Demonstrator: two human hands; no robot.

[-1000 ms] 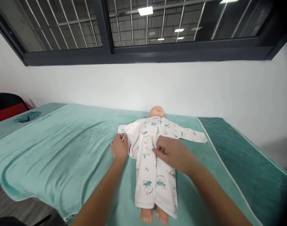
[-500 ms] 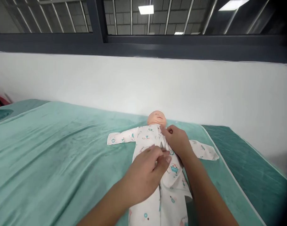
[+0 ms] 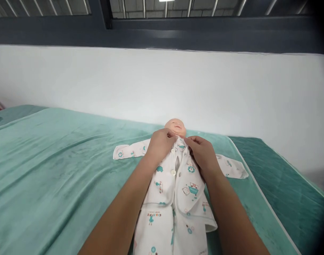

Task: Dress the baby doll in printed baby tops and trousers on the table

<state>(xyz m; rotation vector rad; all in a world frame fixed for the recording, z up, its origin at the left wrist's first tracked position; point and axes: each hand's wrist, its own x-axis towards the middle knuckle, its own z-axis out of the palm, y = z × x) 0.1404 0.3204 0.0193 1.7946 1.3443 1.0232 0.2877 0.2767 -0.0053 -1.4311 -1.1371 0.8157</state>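
Observation:
A baby doll [image 3: 175, 126] lies on its back, its head toward the wall. It wears a white baby shirt [image 3: 162, 184] with teal and red prints and buttons down the front, over white printed lower clothing. My left hand [image 3: 163, 141] pinches the shirt's collar on the left side, just under the doll's chin. My right hand [image 3: 203, 152] grips the front edge on the right side at neck height. Between my hands the two front panels part in a narrow gap lower down. Both sleeves lie stretched out sideways. My fingertips are partly hidden.
A light green blanket [image 3: 71, 170] with soft folds covers the surface. Darker green cloth [image 3: 278, 180] lies at the right. Behind runs a white wall [image 3: 151, 85], below a dark window frame [image 3: 177, 35] with metal bars.
My left hand has moved up from the shirt's middle to the collar. My right hand stays near the neck. The shirt's front and buttons show more now, and the view has tilted down.

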